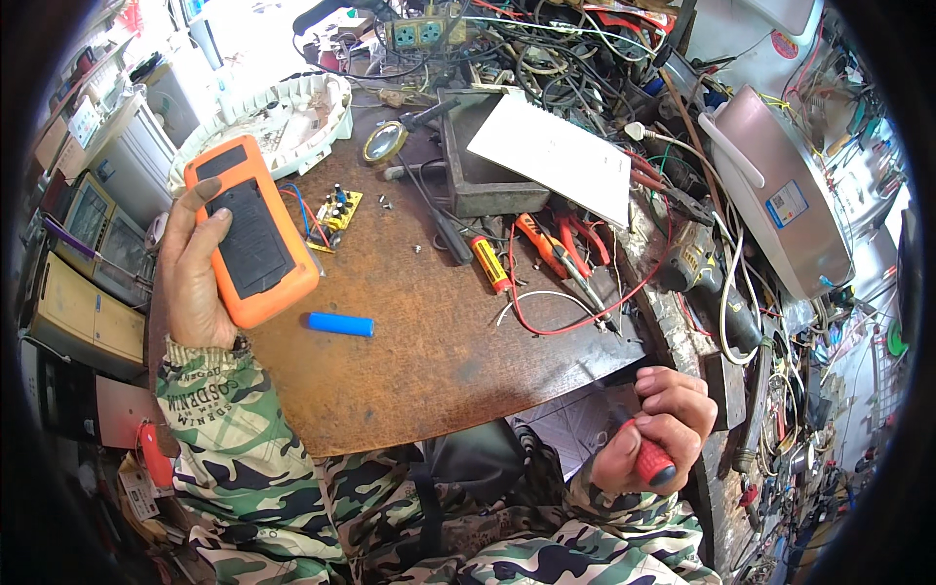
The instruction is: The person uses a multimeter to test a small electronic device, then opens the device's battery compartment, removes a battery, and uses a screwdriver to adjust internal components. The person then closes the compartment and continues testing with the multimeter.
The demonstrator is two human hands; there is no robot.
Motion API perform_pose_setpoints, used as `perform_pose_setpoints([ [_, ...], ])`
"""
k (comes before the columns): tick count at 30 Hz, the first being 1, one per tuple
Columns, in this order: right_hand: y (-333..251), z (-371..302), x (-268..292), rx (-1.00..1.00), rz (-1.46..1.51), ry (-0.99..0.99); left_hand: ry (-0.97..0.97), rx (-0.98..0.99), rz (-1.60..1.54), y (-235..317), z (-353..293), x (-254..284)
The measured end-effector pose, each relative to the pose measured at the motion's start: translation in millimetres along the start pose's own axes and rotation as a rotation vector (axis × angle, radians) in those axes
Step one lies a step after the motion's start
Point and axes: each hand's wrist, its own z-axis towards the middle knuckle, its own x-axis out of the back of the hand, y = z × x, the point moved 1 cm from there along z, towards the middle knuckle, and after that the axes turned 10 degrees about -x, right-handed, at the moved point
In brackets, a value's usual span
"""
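Raised over the table's left side, my left hand (200,278) grips an orange-cased multimeter (258,239), its black back turned up. The thumb lies on the back panel. My right hand (673,409), past the table's front right edge, is closed around the red handle of a screwdriver (655,460); its shaft points up and away, partly hidden by the fingers. On the table below the meter lies a blue cylindrical battery (341,325). A small yellow circuit board (337,214) with red and blue wires sits just right of the meter. Loose screws (385,202) are scattered close by.
Across the brown table (390,380) are a red-and-yellow cylinder (490,264), an orange-handled tool (541,244), red-handled pliers (583,244) and a red wire loop. Farther back stand a grey tray (502,202) under a white board (556,156), a pale basin (336,107) and tangled cables.
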Motion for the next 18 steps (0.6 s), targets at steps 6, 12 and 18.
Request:
perform_pose_setpoints([
  [6,18,15,-24,-0.283,-0.199,-0.639,0.002,0.008,0.005,2,-2,-3],
  [12,36,8,-47,-0.433,-0.183,-0.767,-0.017,0.002,-0.01,4,-5,-5],
  [18,39,14,-49,-0.48,-0.144,-0.836,-0.01,0.022,-0.026,1,-8,-10],
])
